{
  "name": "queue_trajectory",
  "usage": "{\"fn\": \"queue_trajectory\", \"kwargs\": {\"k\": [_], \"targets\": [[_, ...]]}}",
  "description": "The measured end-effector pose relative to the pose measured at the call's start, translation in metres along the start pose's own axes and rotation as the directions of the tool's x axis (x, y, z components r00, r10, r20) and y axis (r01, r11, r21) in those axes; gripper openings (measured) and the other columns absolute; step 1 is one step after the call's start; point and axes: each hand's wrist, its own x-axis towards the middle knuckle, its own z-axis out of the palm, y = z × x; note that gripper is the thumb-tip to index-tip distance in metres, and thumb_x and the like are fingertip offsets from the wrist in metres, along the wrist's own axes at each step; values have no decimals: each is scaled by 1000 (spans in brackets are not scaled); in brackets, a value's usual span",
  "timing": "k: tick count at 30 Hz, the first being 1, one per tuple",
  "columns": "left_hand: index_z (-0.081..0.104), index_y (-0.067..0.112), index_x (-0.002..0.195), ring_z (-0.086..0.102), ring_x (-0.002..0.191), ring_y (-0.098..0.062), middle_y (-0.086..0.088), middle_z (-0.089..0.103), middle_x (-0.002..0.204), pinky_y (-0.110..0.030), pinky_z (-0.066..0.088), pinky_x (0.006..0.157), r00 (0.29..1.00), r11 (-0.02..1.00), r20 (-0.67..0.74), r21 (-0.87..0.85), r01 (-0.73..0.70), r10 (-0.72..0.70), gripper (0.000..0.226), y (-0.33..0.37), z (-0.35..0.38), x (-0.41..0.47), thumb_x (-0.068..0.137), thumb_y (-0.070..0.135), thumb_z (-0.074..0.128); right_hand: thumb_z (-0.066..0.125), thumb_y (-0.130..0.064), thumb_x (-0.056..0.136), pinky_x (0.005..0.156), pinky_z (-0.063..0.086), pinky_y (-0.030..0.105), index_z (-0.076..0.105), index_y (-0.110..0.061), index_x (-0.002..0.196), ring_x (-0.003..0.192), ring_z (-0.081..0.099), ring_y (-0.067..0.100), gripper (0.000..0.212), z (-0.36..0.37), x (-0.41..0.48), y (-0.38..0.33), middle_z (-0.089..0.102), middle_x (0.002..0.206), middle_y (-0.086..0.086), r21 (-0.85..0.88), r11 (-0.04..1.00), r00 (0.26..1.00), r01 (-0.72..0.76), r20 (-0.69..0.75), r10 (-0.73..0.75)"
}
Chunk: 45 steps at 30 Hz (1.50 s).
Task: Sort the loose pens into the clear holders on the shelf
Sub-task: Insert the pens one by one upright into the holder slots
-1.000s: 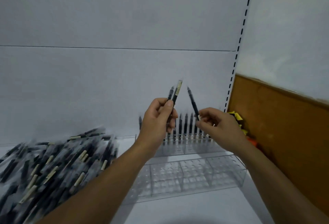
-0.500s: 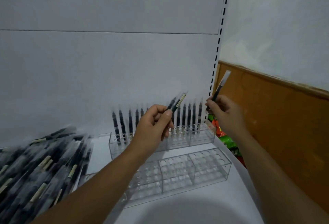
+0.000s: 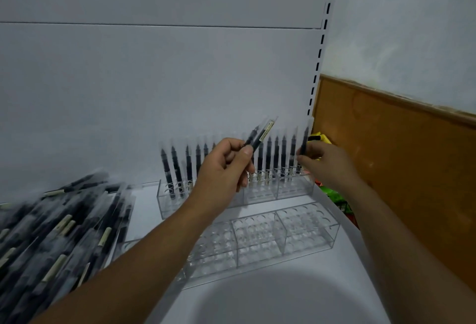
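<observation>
The left hand (image 3: 224,169) curls round two black pens (image 3: 260,135) in clear wraps, and they point up and to the right. The right hand (image 3: 329,166), just right of it, pinches one pen (image 3: 304,140) upright at the right end of the back clear holder (image 3: 293,189). A row of pens (image 3: 175,166) stands in that holder behind both hands. The front clear holder (image 3: 306,236) sits below the hands. The pile of loose pens (image 3: 56,236) lies left of the left hand on the shelf (image 3: 270,298).

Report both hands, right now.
Left hand: closed, gripping two pens.
Right hand: closed, pinching one upright pen at the rear holder's right end.
</observation>
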Motion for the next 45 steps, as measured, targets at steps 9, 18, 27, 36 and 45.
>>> {"fn": "queue_trajectory", "kwargs": {"k": [9,18,27,36,45], "targets": [[57,15,93,51,51,-8,6,63,64,-19,41,46,1000,1000,-8,-4,18,-18,10,0,1,0,99,19,51,56,-40,96,73,45,26,68,-22,112,91,59,11,27,-4,-8,2,68,110,-4,-56,996,985,-74,150,82],[57,13,95,54,54,-8,5,64,67,-19,45,48,999,999,-44,-31,11,-12,10,20,-2,7,100,18,49,60,-45,91,52,38,20,72,-26,85,58,57,4,24,-22,-30,-34,62,66,-14,19,999,996,27,-85,-25],[59,10,101,56,56,-10,4,64,69,-22,47,51,995,999,-86,21,-42,44,15,29,-43,-14,100,21,49,63,-43,89,58,45,12,74,-30,86,65,61,1,18,9,-39,-152,67,73,-9,504,850,941,152,189,-280],[65,23,95,69,84,-6,10,73,86,-21,55,75,909,996,-414,93,-9,47,13,30,-94,-34,98,30,54,63,-29,94,60,55,24,72,-9,92,68,69,7,22,38,-27,-180,75,83,-3,645,761,990,62,58,-130],[63,20,98,67,70,-2,11,72,76,-13,52,66,876,999,-483,29,14,2,8,33,-121,-50,97,22,56,65,-30,92,70,59,38,72,-17,94,70,70,5,15,81,-26,-192,73,80,-4,362,916,967,171,118,-227]]}}
